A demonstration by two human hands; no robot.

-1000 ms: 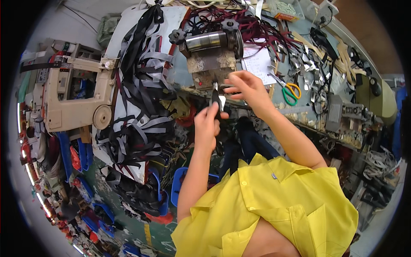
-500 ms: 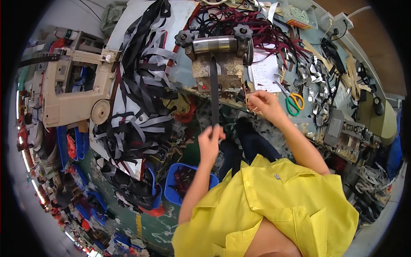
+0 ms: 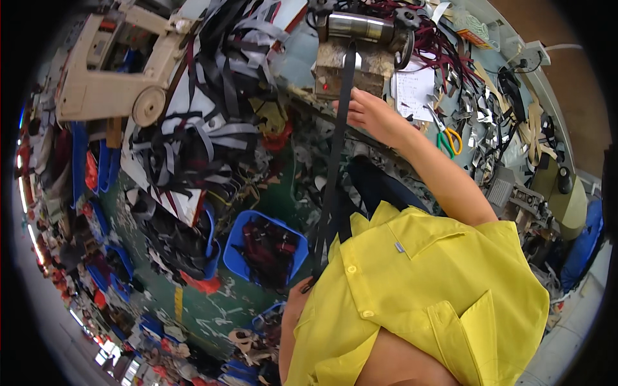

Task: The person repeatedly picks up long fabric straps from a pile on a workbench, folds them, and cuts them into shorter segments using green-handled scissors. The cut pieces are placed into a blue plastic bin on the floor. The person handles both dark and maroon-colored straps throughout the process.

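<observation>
Black strap (image 3: 335, 161), long, narrow, flat, pulled taut, slightly glossy

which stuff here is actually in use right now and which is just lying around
In use: black strap, pulled taut between right hand and left hand; roller machine feeding it.

Lying about: scissors, paper note, blue bin, sewing machine.

1. We see bright, even light over the whole scene, and shadows are soft.
2. Glare shines off the metal roller (image 3: 358, 27) at the top.
3. Our yellow shirt (image 3: 425, 289) looks strongly saturated, close to the lens and slightly soft.
4. Fisheye bending warps edges; the rim falls into black vignette, with blurred streaks at lower left.
</observation>
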